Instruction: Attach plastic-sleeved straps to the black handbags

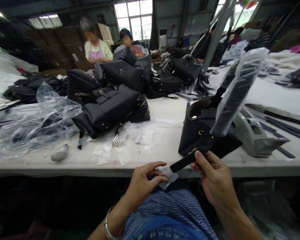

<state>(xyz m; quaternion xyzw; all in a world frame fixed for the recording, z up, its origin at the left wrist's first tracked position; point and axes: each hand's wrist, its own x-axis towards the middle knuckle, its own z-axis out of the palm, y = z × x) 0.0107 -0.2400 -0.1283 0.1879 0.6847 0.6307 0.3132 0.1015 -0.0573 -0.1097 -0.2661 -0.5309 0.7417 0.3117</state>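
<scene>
My right hand [213, 173] pinches a black strap [183, 162], whose flat end points left toward my other hand. Between the thumb and fingers of my left hand [146, 181] is a small clear plastic sleeve [170, 177], close to the strap's end. Just beyond my right hand a black handbag [197, 133] stands on the table, with gold rings and a gold buckle. Its raised handle [240, 90] is wrapped in translucent plastic.
Several black handbags [115, 106] are piled at the back left. Small plastic sleeves [145, 136] lie before them, and crumpled plastic [40, 123] spreads left. A grey tape dispenser [260, 136] and loose black straps [285, 123] are right. Two people [97, 50] work across the table.
</scene>
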